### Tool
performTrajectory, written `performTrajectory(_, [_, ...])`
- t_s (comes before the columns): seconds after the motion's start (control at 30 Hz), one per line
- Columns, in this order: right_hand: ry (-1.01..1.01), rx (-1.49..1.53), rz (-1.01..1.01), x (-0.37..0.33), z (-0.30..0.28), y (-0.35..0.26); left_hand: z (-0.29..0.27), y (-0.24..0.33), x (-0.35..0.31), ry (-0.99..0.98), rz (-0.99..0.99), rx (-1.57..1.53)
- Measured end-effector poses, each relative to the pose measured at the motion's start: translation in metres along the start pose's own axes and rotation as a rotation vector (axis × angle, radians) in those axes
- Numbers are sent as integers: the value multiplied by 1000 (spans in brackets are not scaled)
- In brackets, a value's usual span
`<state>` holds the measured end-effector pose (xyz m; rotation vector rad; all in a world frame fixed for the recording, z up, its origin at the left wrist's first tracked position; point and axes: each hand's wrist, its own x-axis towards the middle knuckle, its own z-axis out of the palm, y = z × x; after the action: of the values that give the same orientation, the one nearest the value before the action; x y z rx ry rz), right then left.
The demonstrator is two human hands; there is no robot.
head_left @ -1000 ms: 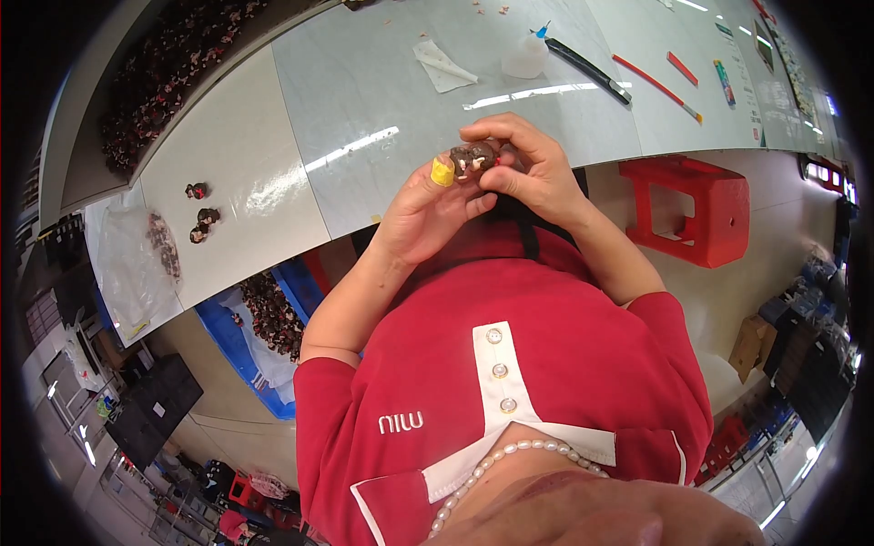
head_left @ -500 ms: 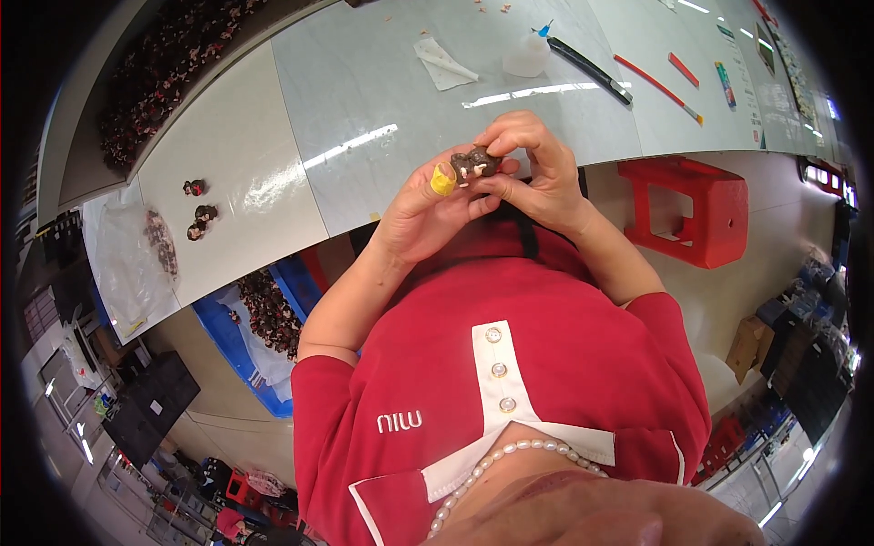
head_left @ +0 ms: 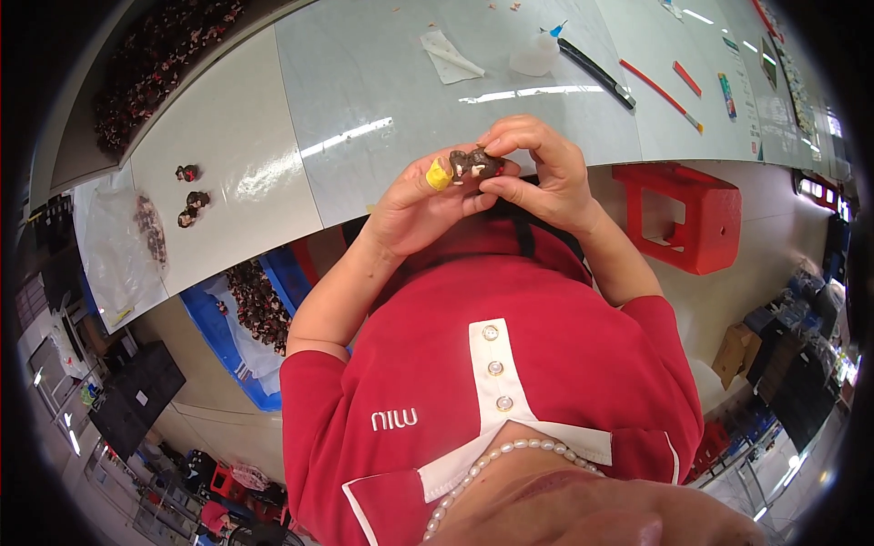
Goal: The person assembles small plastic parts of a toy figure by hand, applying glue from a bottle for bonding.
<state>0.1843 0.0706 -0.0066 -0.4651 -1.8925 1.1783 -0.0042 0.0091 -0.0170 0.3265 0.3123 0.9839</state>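
I hold a small dark brown figurine [head_left: 475, 166] at the near edge of a shiny pale worktop [head_left: 355, 73], in front of my chest, with both hands on it. My left grip [head_left: 410, 205] closes on its left end, the thumb, wearing a yellow wrap [head_left: 439, 174], bent against it. My right grip [head_left: 551, 177] pinches the other end between thumb and forefinger. For this handling, I judge it best to let the left side carry the piece and to keep the right pinch light, so that small raised parts are not bent or rubbed; tilting it toward the light should show its surface better, and staying over the worktop would make a slip less costly. The figurine is shorter than my fingers, rounded and lumpy, with a glossy, chocolate-coloured surface, cream patches on its near side and a touch of red at its right end; my fingers cover part of it, and its finer detail is too small to make out. Well apart to the left, two similar figurines [head_left: 194, 208] lie on the worktop; beyond my hands stand a squeeze bottle [head_left: 535, 56] with a blue tip and, beside it, a long black tool [head_left: 596, 73].
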Motion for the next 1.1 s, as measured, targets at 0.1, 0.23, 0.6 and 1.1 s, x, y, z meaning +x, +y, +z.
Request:
performTrajectory(0.1, [-29, 107, 125, -1, 0, -6, -2, 1, -1, -11, 3, -25])
performTrajectory(0.23, [-26, 515, 443, 1, 0, -19, -7, 6, -2, -35, -38, -19])
performTrajectory(0.6, [-100, 746, 698, -1, -2, -16, -12, 10, -3, -11, -168, 119])
performTrajectory(1.1, [-29, 764, 752, 6, 0, -27, -16, 13, 1, -78, -149, 147])
